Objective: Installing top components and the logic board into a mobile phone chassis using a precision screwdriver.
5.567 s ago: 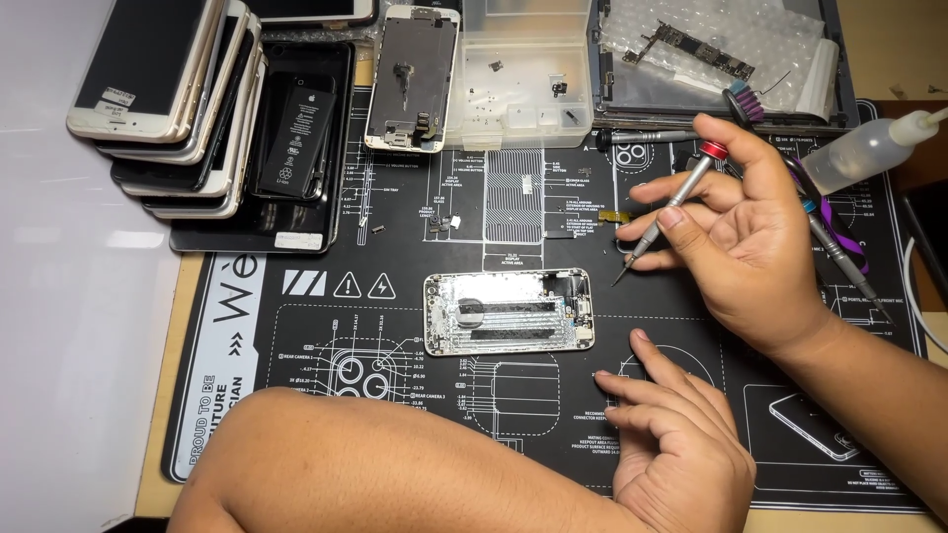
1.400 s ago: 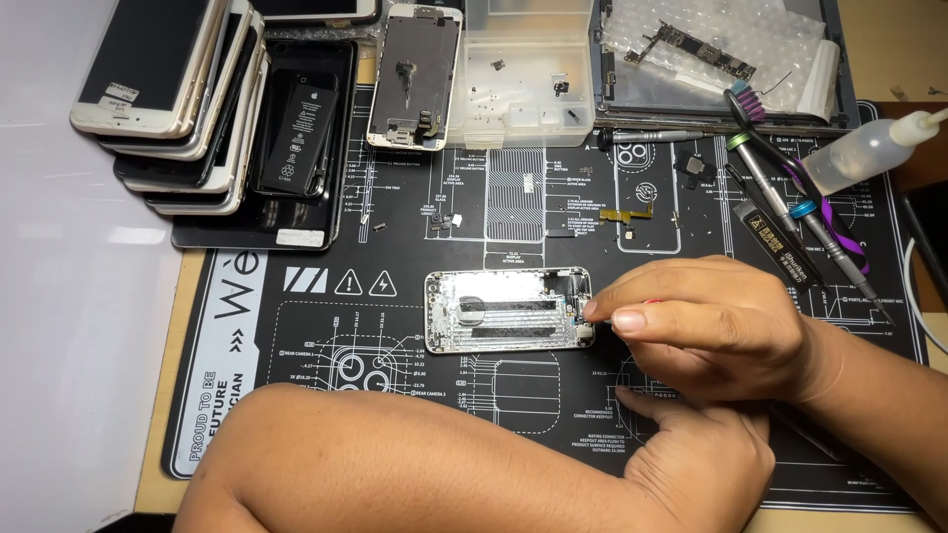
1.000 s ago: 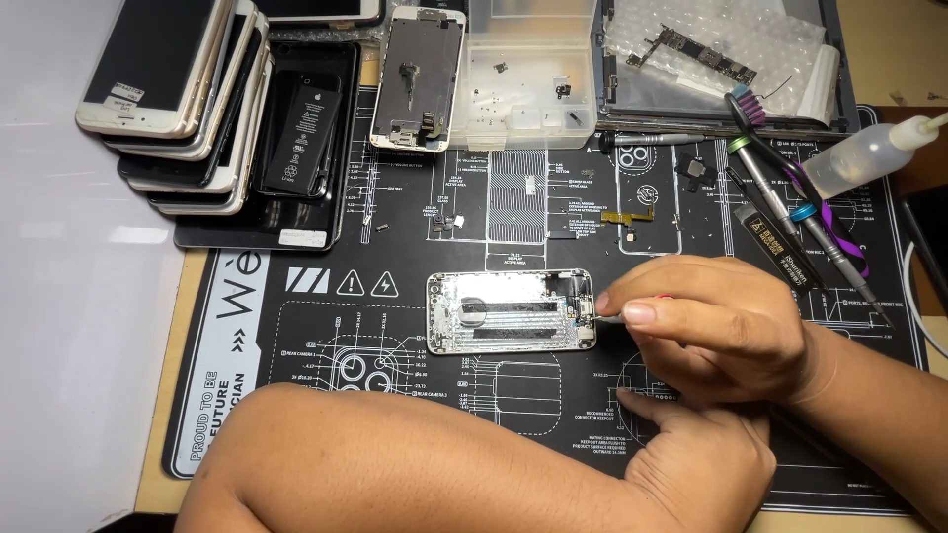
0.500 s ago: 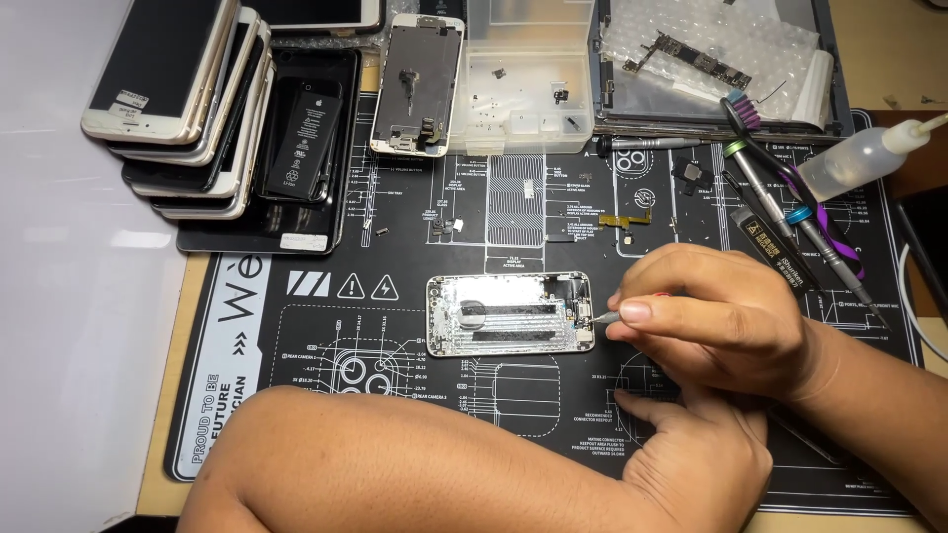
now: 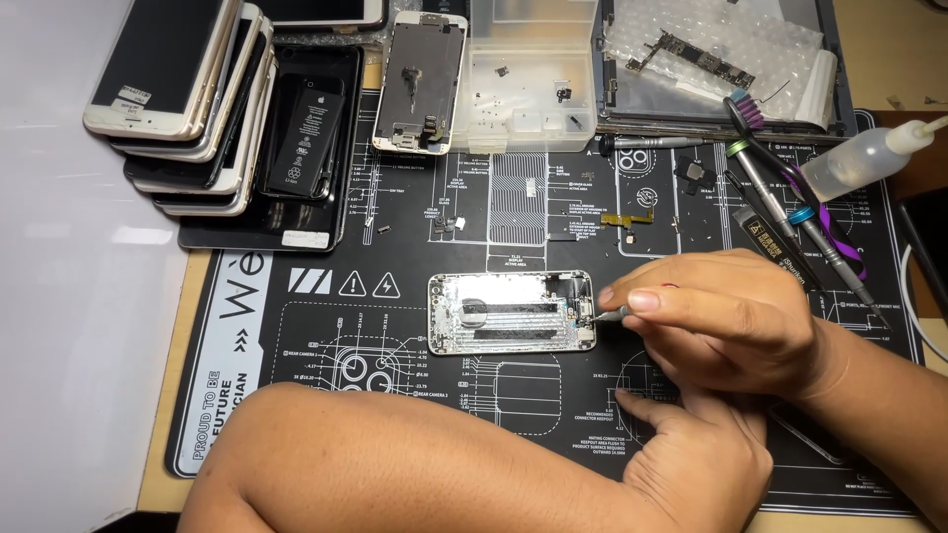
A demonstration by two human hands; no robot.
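Centrally, an opened phone shell (image 5: 513, 313) lies flat on a black printed work mat (image 5: 326, 326) that covers the tabletop. Its silver inside faces up and its long side runs left to right. The right hand (image 5: 726, 321) sits just beside the shell's right end, fingers pressed together and pinching a thin screwdriver (image 5: 610, 316), whose tip touches the inside of the shell at that end. The left hand (image 5: 696, 459) rests on the mat below the right hand, forearm crossing the bottom of the view, fingers loosely spread and holding nothing, one fingertip pointing left along the mat. At the upper left, a stack of phones (image 5: 183, 94) lies beside a black battery (image 5: 306, 128). A phone screen panel (image 5: 423, 79) and a clear parts box (image 5: 533, 74) sit along the top edge. To the right, several more screwdrivers (image 5: 790, 222) lie near a small squeeze bottle (image 5: 857, 163)
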